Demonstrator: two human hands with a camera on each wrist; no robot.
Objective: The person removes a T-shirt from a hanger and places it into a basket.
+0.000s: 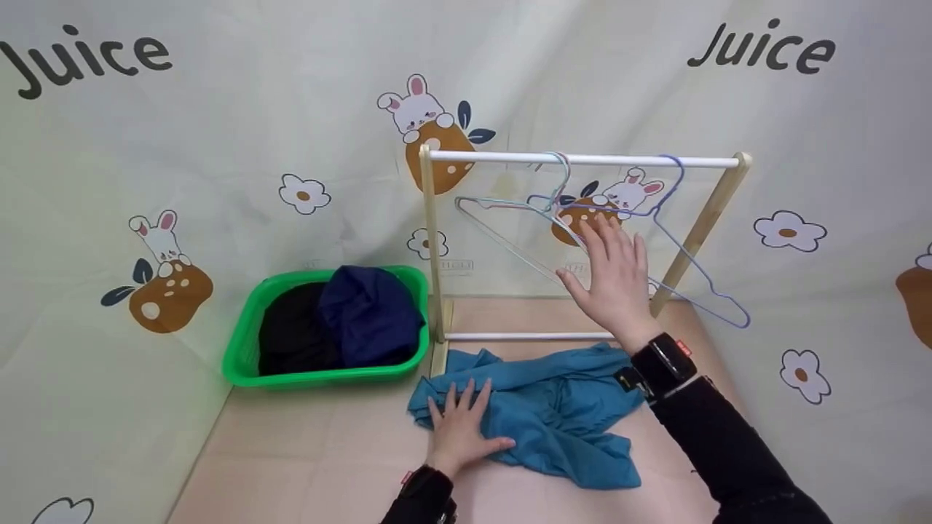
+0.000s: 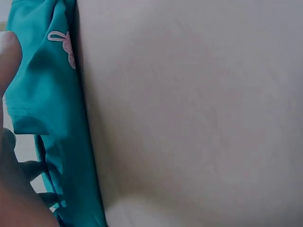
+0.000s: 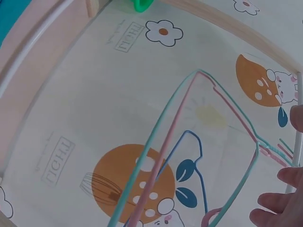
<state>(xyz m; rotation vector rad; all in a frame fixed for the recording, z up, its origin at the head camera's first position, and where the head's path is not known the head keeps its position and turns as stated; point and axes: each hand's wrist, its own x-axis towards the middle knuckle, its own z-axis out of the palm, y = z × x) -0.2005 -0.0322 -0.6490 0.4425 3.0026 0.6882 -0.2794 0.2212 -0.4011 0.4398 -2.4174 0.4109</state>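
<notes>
A teal garment (image 1: 561,407) lies crumpled on the table, and my left hand (image 1: 460,431) rests on its left part with fingers spread. In the left wrist view the same cloth (image 2: 57,104) shows a small pink rabbit patch (image 2: 66,47). My right hand (image 1: 615,280) is raised in front of the rack, fingers extended and holding nothing. Wire hangers hang from the white top bar (image 1: 488,156): a blue hanger (image 1: 703,273) on the right, and a mint hanger (image 3: 161,113) and a pink hanger (image 3: 163,156) close together. In the right wrist view, my fingertips (image 3: 272,201) are near the hanger hooks.
A green basket (image 1: 240,342) with black cloth (image 1: 291,327) and navy cloth (image 1: 368,309) stands left of the rack. The rack's wooden posts (image 1: 703,225) and low white rod (image 1: 524,336) rise behind the garment. A printed curtain (image 1: 291,109) backs the table.
</notes>
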